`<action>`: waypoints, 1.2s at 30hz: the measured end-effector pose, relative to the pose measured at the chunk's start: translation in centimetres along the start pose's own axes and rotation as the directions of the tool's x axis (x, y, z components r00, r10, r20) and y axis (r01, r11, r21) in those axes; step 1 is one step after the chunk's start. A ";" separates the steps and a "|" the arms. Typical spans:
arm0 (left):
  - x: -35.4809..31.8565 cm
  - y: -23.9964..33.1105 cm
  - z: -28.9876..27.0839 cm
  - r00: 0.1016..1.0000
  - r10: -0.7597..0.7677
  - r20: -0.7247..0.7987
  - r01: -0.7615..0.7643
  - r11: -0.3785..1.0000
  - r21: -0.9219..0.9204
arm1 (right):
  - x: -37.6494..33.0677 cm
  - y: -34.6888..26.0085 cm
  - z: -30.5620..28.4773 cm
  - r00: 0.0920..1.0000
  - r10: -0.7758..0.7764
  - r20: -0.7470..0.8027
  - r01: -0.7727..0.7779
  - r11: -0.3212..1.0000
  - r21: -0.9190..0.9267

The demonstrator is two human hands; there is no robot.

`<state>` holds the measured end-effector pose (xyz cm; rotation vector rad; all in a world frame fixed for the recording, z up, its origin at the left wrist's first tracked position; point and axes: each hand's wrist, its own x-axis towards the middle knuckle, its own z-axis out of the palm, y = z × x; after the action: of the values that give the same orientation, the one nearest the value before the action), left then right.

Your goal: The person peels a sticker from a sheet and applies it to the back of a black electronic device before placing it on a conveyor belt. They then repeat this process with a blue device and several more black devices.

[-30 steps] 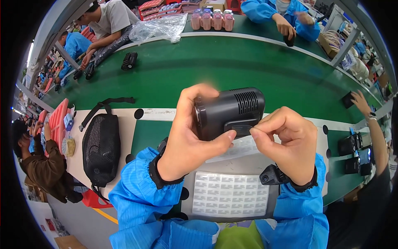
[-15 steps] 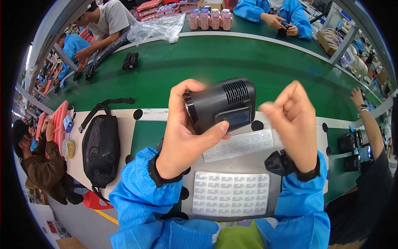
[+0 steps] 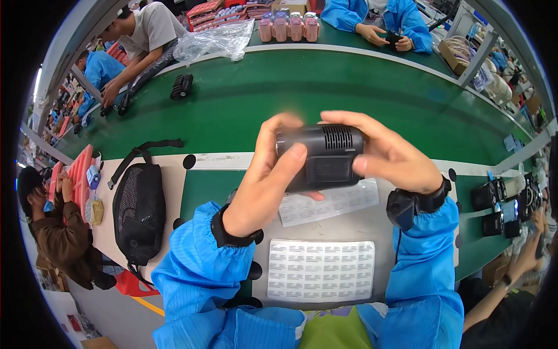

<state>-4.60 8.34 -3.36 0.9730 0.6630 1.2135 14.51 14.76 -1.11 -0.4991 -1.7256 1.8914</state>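
Observation:
Between both hands, above the table, is a black rounded plastic device (image 3: 325, 148) with a slotted vent and a dark rectangular panel on the side facing me. My left hand (image 3: 273, 168) wraps its left end, the thumb lying across the front. On the right end my right hand (image 3: 389, 148) grips it, thumb near the panel's edge and fingers over the top. Below the device lies a partly used label sheet (image 3: 331, 203); nearer me is a fuller sheet of white printed labels (image 3: 321, 271). The device's far side is hidden.
A black mesh bag (image 3: 138, 212) lies to the left. Another black device (image 3: 182, 86) stands on the green table (image 3: 244, 104). Pink-lidded items (image 3: 289, 28) and a clear plastic bag (image 3: 215, 41) are at the far side. Black devices (image 3: 497, 203) sit at right; several co-workers are around.
My right hand has come in from the right and taken hold of the device's right end. The device has turned to sit more level. At right, a co-worker's arm has moved down.

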 end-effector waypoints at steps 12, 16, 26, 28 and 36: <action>-2.8 -5.5 -8.3 0.981 -0.178 0.071 -0.056 0.089 0.994 | 5.6 11.2 -15.2 0.767 -0.064 -0.638 -0.307 0.836 -0.454; -2.4 -6.1 -9.0 0.988 -0.135 0.068 -0.038 0.215 0.976 | 5.8 14.2 -22.0 0.527 -0.550 -0.648 -0.376 0.533 -0.758; -0.2 -0.7 -6.9 0.975 0.044 -0.216 0.155 0.558 0.815 | 2.4 3.4 2.8 0.859 -0.477 -0.187 -0.025 0.326 -0.945; -0.1 -0.7 -5.8 0.979 0.146 -0.146 0.043 0.546 0.837 | 2.4 2.7 2.8 0.881 -0.423 -0.215 -0.056 0.358 -0.932; -1.2 -0.4 -4.9 0.950 0.304 -0.072 -0.131 0.597 0.792 | 2.6 2.8 2.8 0.879 -0.426 -0.214 -0.043 0.377 -0.925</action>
<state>-8.85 8.38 -6.07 1.7213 1.3391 1.2545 10.41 13.95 -3.37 -0.9555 -2.2429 0.3697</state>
